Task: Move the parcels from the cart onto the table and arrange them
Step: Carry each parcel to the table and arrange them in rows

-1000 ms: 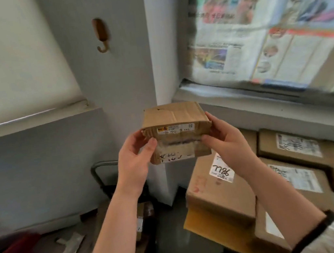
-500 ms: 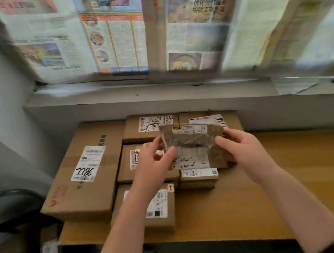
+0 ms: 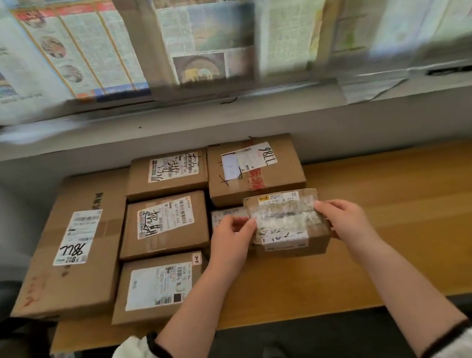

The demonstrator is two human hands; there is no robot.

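Here, you are holding a small taped parcel (image 3: 289, 226) between both hands: your left hand (image 3: 231, 242) is pinching its left end, and your right hand (image 3: 345, 221) is gripping its right end. It is sitting low over the wooden table (image 3: 401, 232), just right of the labelled parcels (image 3: 163, 227) lying flat there. Whether it is touching the wood is unclear.
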